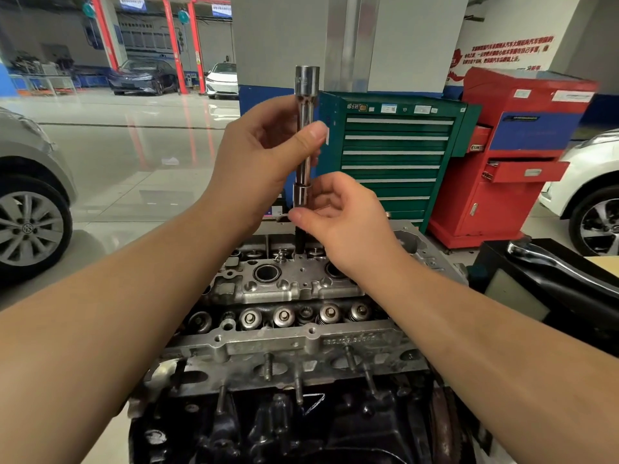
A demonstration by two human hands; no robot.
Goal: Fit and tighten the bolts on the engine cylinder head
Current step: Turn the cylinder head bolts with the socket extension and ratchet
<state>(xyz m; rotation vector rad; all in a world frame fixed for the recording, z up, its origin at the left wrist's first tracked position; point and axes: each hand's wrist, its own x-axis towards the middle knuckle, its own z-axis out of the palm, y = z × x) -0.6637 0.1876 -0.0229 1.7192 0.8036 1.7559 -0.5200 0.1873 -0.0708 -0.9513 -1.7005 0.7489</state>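
**Running a head bolt down by hand with the extension bar**

The left hand [268,152] pinches the upper part of a long chrome extension bar [305,135], thumb across the front and fingers behind it. Just below that grip, the right hand [338,226] curls its fingertips round the socket [300,194] at the bar's lower end. Under the right hand's fingers a dark bolt [299,241] stands upright in a hole on the far side of the cylinder head [288,286]. How deep the bolt sits cannot be told.

The step in hand looks like spinning this bolt in by finger force, with no ratchet fitted on the bar's bare top end. The next move probably calls for keeping the bar in line with the bolt while both hands twist it, then fitting a handle to tighten.

Counted: one bar, one socket, one bolt under the grip. Other bolts in the head are too hard to tell apart from the valve parts to count. Beyond the hands stand a green tool cabinet [395,155] and a red tool cabinet [509,155].
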